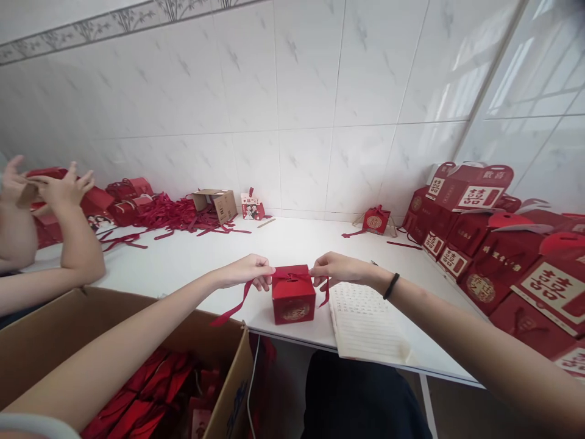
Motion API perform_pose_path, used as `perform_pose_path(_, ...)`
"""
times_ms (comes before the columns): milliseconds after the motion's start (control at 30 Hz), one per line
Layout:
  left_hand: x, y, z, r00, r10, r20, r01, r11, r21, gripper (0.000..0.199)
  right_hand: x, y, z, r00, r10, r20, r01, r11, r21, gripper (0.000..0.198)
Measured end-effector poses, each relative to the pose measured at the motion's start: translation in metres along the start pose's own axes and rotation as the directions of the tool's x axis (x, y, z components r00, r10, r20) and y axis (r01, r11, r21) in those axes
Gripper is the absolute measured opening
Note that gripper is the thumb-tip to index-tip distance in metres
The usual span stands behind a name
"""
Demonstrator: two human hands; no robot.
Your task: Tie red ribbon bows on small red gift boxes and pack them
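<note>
A small red gift box (294, 300) with a gold emblem on its front stands upright near the table's front edge. Across its top runs a red ribbon (234, 310), crossing at the middle of the lid. My left hand (249, 272) pinches the ribbon at the box's left side, with a loose tail hanging below the fingers. At the right side, my right hand (336, 269) pinches the other end, its short tail hanging down. A black band circles my right wrist.
A handwritten notebook (370, 329) lies right of the box. Stacked red boxes (484, 244) line the table's right side. An open cardboard carton (237, 366) with red items stands at lower left. Loose ribbons (167, 210) are heaped at the back. Another person's hands (64, 189) are at far left.
</note>
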State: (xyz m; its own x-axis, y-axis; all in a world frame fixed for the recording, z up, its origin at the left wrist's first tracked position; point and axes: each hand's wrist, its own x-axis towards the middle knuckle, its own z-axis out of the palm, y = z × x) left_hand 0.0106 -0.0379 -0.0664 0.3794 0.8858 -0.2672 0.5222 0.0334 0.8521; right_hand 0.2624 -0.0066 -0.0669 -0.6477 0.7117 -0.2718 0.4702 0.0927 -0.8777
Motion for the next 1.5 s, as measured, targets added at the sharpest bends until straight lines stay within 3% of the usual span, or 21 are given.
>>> perform_pose_path(100,-0.008,-0.005,0.006,0.996,-0.028,0.085,0.031,0.999,-0.044,0.039,-0.005,0.005,0.002,0.998,0.013,0.055,-0.014,1.0,0.022,0.031)
perform_pose_path(300,-0.013,-0.016,0.015,0.994,-0.057,0.09,0.063,0.996,-0.06,0.042,-0.001,0.009,0.003,0.996,0.001,0.086,-0.007,0.997,0.071,0.049)
perform_pose_path(600,-0.017,-0.032,0.024,0.994,0.02,0.111,0.013,0.957,-0.289,0.039,0.012,0.038,0.001,0.991,-0.061,0.117,0.03,0.968,0.249,0.046)
perform_pose_path(867,-0.011,-0.047,0.025,0.979,0.087,0.185,-0.012,0.928,-0.373,0.04,0.017,0.047,-0.001,0.98,-0.075,0.183,0.006,0.936,0.351,0.044)
perform_pose_path(1067,-0.007,-0.055,0.033,0.984,0.149,0.101,-0.087,0.884,-0.459,0.036,0.02,0.055,0.005,0.971,-0.152,0.184,0.041,0.865,0.5,0.042)
perform_pose_path(1267,-0.004,-0.055,0.033,0.982,0.157,0.101,-0.098,0.893,-0.439,0.032,0.029,0.057,-0.001,0.95,-0.26,0.175,0.154,0.874,0.462,0.037)
perform_pose_path(1500,-0.001,-0.056,0.032,0.989,0.117,0.087,-0.08,0.936,-0.342,0.04,0.042,0.069,-0.002,0.938,-0.265,0.222,0.126,0.861,0.492,0.043)
